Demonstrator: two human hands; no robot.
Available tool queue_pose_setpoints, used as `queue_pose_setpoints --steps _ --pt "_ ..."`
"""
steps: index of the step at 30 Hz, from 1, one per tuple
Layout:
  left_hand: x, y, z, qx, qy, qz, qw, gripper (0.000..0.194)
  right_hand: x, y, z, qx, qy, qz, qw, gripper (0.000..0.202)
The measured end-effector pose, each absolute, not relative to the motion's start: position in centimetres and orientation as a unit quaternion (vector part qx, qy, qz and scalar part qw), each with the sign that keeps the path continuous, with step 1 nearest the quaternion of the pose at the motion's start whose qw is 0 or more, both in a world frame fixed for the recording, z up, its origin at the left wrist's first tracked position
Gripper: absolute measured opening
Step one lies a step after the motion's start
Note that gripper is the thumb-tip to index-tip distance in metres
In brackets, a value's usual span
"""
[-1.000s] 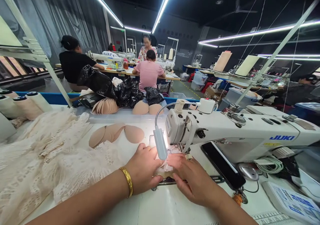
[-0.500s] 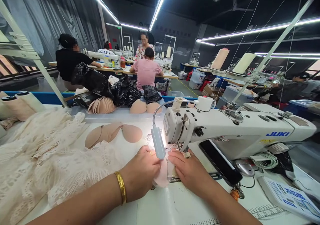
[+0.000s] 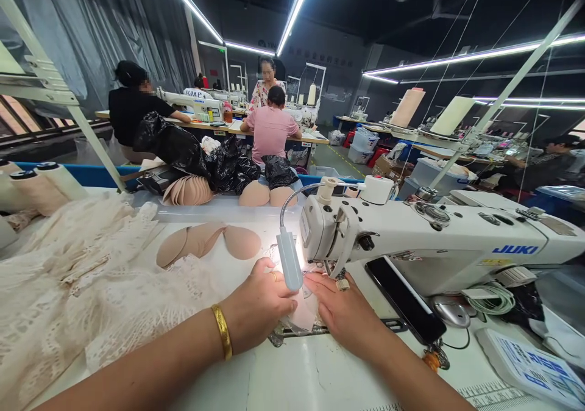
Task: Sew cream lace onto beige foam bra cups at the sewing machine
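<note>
The left hand [image 3: 262,304] curls over pale pink cloth [image 3: 301,316] at the sewing machine's [image 3: 425,228] needle end, its grip partly hidden, so I can't tell if it pinches; the right hand [image 3: 342,307] lies flattened there. The cloth looks light, limp, best held by its edges. Lace [image 3: 91,277] heaps left of the machine, a phone [image 3: 402,298] lies before its arm, and its lamp [image 3: 289,261] blocks some view.

On the surface [image 3: 278,380], lace [image 3: 86,283] lies at the left, pads [image 3: 242,243] behind its right part, and a sewing machine [image 3: 457,234] stands at the right. Cloth [image 3: 302,317] lies at the machine's left end. A phone [image 3: 404,301] lies before the machine, left of a box [image 3: 532,368].
</note>
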State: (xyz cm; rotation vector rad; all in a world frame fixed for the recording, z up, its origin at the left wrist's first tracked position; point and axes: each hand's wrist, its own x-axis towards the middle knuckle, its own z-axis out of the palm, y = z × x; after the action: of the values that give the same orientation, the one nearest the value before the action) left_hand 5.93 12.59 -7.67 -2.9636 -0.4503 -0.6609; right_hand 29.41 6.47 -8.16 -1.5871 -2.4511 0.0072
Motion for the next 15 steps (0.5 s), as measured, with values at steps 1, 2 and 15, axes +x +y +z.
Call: queue_pose_setpoints --steps 1,2,15 --pt "5.95 12.6 -7.61 -0.965 -0.15 -0.215 0.03 0.028 29.39 6.5 -8.19 -0.541 -0.834 0.003 0.108 0.06" --pt "5.96 12.59 -7.52 -0.964 -0.153 -0.215 0.024 0.026 29.38 6.51 -8.24 -0.542 -0.834 0.002 0.107 0.06" --pt "5.82 13.03 -7.86 -0.967 -0.184 -0.176 -0.002 0.023 29.55 6.58 -8.76 -0.527 -0.838 -0.002 0.141 0.057"
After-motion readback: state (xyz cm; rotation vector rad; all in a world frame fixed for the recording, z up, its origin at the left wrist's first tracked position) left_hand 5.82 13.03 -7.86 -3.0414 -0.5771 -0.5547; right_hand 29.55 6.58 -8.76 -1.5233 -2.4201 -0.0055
